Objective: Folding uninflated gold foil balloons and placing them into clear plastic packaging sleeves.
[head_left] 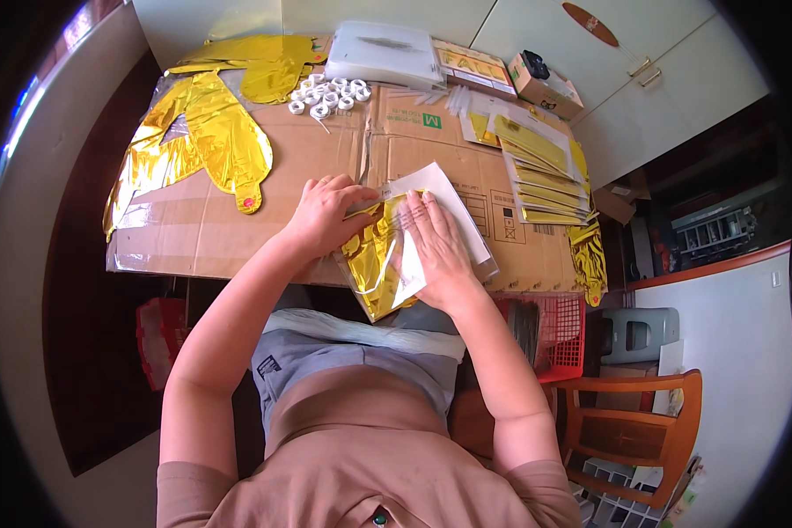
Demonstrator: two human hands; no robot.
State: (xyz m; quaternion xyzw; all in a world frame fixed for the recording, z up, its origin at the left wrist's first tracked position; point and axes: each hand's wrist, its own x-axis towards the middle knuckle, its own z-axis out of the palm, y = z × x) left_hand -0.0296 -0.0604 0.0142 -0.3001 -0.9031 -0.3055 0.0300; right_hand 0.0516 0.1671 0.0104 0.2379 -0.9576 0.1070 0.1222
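Note:
A clear plastic packet with folded gold foil (374, 257) and a white card (456, 204) lies near the cardboard's front edge, its lower corner jutting over. My left hand (324, 214) has its fingers curled and closed on the packet's left edge. Flat across the card and foil rests my right hand (436, 248), fingers stretched out and pressing down. What is under the right palm stays hidden. To the left, gold foil balloons (224, 132) lie flat and shiny. At the right sits a stack of filled gold packets (541, 172).
White ribbon rolls (330, 95) cluster at the back, beside a stack of clear plastic bags (383, 55) and a small box (546, 85). More gold foil (587, 264) hangs at the right edge. Below stand a red basket (561, 333) and a wooden chair (629, 431).

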